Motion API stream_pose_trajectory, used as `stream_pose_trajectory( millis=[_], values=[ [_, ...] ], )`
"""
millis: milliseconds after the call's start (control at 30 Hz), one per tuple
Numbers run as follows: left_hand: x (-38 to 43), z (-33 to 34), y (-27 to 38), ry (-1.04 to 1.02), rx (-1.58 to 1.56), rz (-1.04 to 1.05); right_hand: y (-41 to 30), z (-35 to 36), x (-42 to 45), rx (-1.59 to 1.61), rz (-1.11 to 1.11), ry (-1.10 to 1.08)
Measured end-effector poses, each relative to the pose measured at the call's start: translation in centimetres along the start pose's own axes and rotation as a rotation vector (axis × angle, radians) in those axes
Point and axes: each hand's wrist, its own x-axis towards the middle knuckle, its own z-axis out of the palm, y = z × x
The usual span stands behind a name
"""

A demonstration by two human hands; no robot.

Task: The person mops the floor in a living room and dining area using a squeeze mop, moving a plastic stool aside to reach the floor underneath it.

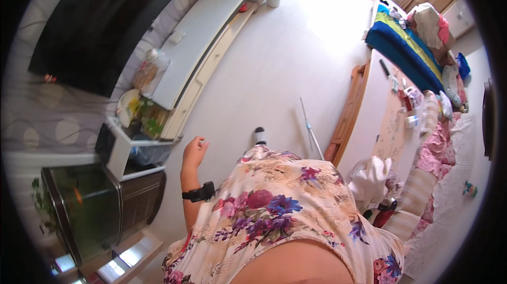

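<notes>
My left hand [195,151] hangs beside my floral dress, over the light floor, with its fingers loosely curled and nothing seen in it. A black band with a small box [199,192] is strapped round that forearm. Nearest to the hand are the end of the long low cabinet [185,105] and a white open shelf [126,147] holding a plastic bag. My right hand is out of view. Ahead of me a thin pole [312,133] slants over the floor, its lower end hidden behind the dress. One foot in a grey and black sock [260,135] shows below the hem.
At the left stand a fish tank [85,201] and potted leaves [152,125]. A large dark television [99,26] is above the cabinet. On the right are a table [356,125] with several items, a wooden bench [344,127], a sofa with pink covers [431,153] and a blue-covered seat [400,52].
</notes>
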Motion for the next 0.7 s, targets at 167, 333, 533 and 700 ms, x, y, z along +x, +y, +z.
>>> stream_pose_trajectory(
  millis=[167, 333, 533, 700],
  values=[
    [5.9, 1.1, 3.1, 0.014, 0.084, 0.141, -0.7, -1.2, -0.1, 0.019, 0.041, -0.003],
    [16.1, 2.8, 12.4, -0.080, 0.077, 0.382, -2.0, -2.5, 1.7, 0.067, 0.084, -0.005],
    [17.9, 4.7, 19.3, -0.099, 0.123, 0.391, -1.3, -6.2, 2.6, 0.090, 0.116, -0.043],
    [19.1, 4.8, 21.5, -0.197, 0.083, 0.355, -2.8, -9.1, 3.1, 0.105, 0.130, -0.059]
  ],
)
